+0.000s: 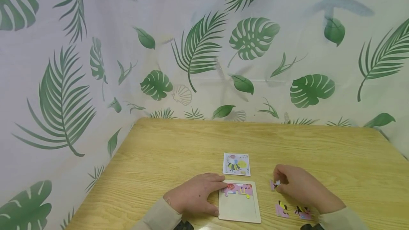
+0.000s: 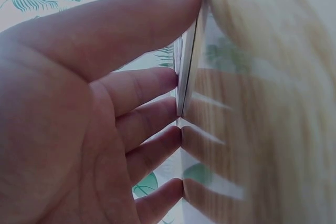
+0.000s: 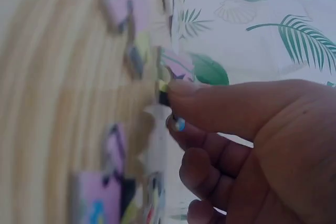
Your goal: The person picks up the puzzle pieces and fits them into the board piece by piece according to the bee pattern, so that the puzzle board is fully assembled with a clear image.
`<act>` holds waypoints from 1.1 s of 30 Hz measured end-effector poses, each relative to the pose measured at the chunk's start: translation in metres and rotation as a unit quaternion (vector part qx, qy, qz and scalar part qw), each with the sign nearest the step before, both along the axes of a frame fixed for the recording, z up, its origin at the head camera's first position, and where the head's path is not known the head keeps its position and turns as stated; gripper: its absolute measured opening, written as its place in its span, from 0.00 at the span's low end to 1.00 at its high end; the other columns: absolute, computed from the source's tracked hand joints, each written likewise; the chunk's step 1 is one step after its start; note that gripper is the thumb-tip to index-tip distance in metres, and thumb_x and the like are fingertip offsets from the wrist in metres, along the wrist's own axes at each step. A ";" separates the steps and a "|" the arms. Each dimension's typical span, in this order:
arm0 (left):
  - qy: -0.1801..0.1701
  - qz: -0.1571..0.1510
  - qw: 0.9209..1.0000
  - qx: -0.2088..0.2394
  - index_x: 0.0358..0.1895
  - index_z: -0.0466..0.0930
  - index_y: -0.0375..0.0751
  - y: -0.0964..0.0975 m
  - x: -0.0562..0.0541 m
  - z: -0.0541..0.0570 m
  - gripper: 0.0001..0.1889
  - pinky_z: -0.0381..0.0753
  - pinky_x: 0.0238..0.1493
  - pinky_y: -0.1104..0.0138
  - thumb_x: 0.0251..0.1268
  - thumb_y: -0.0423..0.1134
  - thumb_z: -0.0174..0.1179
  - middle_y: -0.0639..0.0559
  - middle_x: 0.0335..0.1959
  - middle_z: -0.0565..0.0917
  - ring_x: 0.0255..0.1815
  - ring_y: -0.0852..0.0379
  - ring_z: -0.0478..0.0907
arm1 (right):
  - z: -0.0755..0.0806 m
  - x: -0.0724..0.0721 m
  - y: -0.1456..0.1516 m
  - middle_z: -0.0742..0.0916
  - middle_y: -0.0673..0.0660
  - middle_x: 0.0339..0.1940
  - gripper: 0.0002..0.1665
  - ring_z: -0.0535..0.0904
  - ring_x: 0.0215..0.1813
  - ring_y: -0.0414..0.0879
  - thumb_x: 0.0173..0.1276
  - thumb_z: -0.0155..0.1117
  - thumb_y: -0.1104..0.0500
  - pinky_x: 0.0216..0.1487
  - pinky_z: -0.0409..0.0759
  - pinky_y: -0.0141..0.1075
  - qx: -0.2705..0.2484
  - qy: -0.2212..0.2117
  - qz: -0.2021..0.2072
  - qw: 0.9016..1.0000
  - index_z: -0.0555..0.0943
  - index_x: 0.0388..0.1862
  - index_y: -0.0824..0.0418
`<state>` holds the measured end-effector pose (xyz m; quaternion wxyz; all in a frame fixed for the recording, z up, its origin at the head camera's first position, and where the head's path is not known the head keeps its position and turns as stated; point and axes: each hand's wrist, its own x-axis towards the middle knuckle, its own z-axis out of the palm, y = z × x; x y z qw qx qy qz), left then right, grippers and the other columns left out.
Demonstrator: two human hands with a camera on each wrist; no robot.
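Observation:
A pale wooden puzzle tray [image 1: 239, 208] lies flat on the table, with joined pink pieces [image 1: 237, 189] along its top edge. My left hand [image 1: 198, 193] rests at the tray's left side, its index finger on the top left corner. In the left wrist view its fingers are fairly straight against the tray's edge [image 2: 187, 72] and the tabletop. To the right of the tray, my right hand [image 1: 300, 186] pinches a pink jigsaw piece [image 3: 177, 62] between thumb and finger, just off the table. Two loose jigsaw pieces [image 1: 282, 209] [image 1: 303, 212] lie below that hand.
A square picture card [image 1: 236, 164] with a bee lies just beyond the tray. The wooden table [image 1: 179, 141] reaches back to a white cloth [image 1: 204, 105] printed with green leaves, which also hangs along the left side.

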<state>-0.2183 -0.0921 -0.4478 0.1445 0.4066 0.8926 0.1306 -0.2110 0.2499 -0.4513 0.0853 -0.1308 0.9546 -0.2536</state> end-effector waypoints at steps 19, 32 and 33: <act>-0.003 -0.006 1.000 0.002 0.76 0.67 0.54 0.000 -0.002 -0.003 0.40 0.58 0.75 0.59 0.61 0.56 0.70 0.59 0.78 0.63 0.78 0.56 0.57 | 0.011 0.008 -0.043 0.81 0.47 0.28 0.06 0.74 0.30 0.43 0.69 0.69 0.59 0.29 0.75 0.34 -0.123 -0.016 0.021 0.992 0.79 0.36 0.53; -0.017 -0.006 1.000 0.007 0.77 0.66 0.55 -0.001 -0.004 -0.004 0.40 0.58 0.75 0.58 0.62 0.55 0.69 0.58 0.78 0.62 0.78 0.56 0.56 | 0.002 0.010 -0.079 0.81 0.46 0.27 0.05 0.75 0.32 0.43 0.69 0.70 0.56 0.31 0.74 0.34 -0.138 -0.052 0.035 0.988 0.81 0.34 0.50; -0.017 -0.005 1.000 0.007 0.77 0.66 0.55 -0.001 -0.003 -0.004 0.40 0.58 0.75 0.58 0.62 0.56 0.69 0.58 0.78 0.62 0.78 0.56 0.56 | 0.002 0.010 -0.081 0.81 0.46 0.27 0.05 0.75 0.32 0.44 0.68 0.70 0.57 0.31 0.73 0.34 -0.143 -0.057 0.034 0.988 0.81 0.34 0.50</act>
